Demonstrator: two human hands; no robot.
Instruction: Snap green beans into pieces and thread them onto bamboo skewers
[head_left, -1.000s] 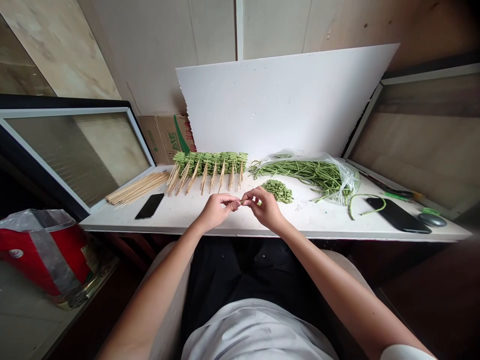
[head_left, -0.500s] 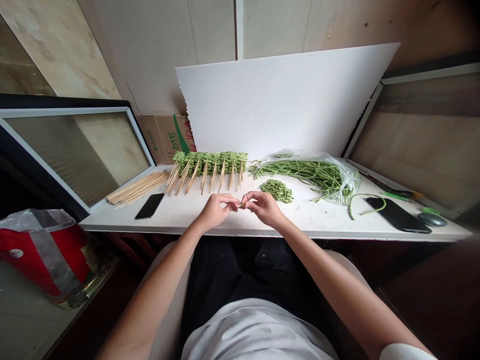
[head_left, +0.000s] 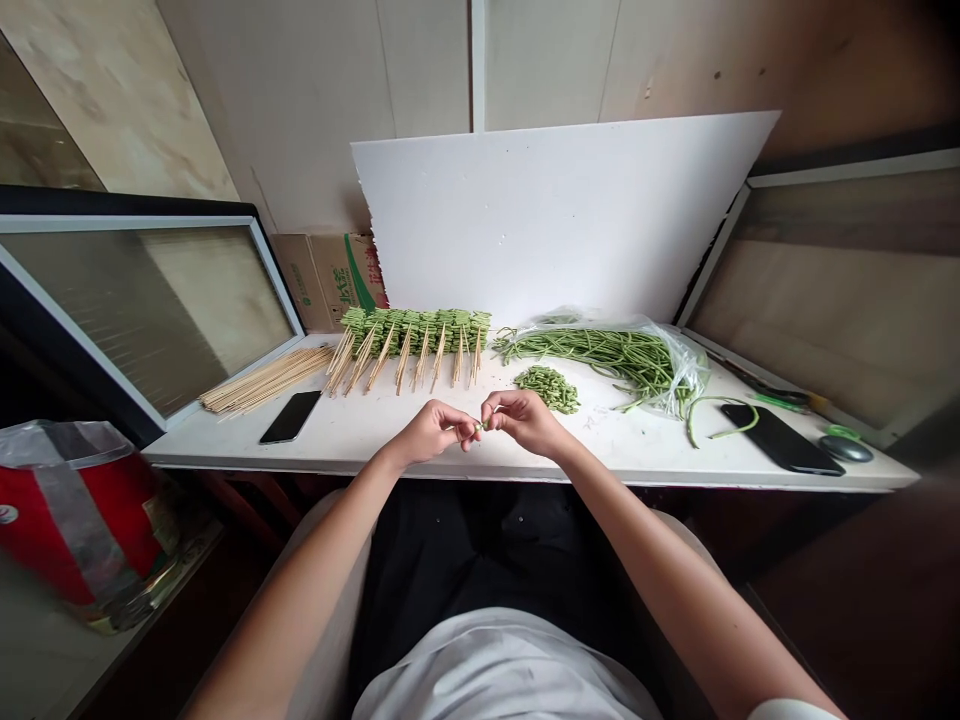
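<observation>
My left hand point(head_left: 433, 433) and my right hand point(head_left: 527, 420) meet over the front edge of the table, fingertips almost touching. Both are closed in a pinch on a small bit of green bean point(head_left: 481, 426); whether it is one piece or two is too small to tell. Just beyond my right hand lies a heap of short cut bean pieces point(head_left: 547, 388). Further back, long green beans point(head_left: 607, 352) spill from a clear plastic bag point(head_left: 681, 368). Skewers threaded with bean pieces point(head_left: 412, 330) stand in a stacked row behind my left hand, their bare stick ends pointing towards me.
Loose bamboo skewers point(head_left: 262, 380) and a phone point(head_left: 291, 417) lie at left on the white table point(head_left: 360, 440). At right are a single long bean point(head_left: 694, 425), a black phone point(head_left: 780, 440) and a grey oval object point(head_left: 845, 448). A white board point(head_left: 562, 210) stands behind.
The view has shifted slightly. My hands stay together at the table's front edge, with the right fingers now a little higher and the left fingers tilted lower.
</observation>
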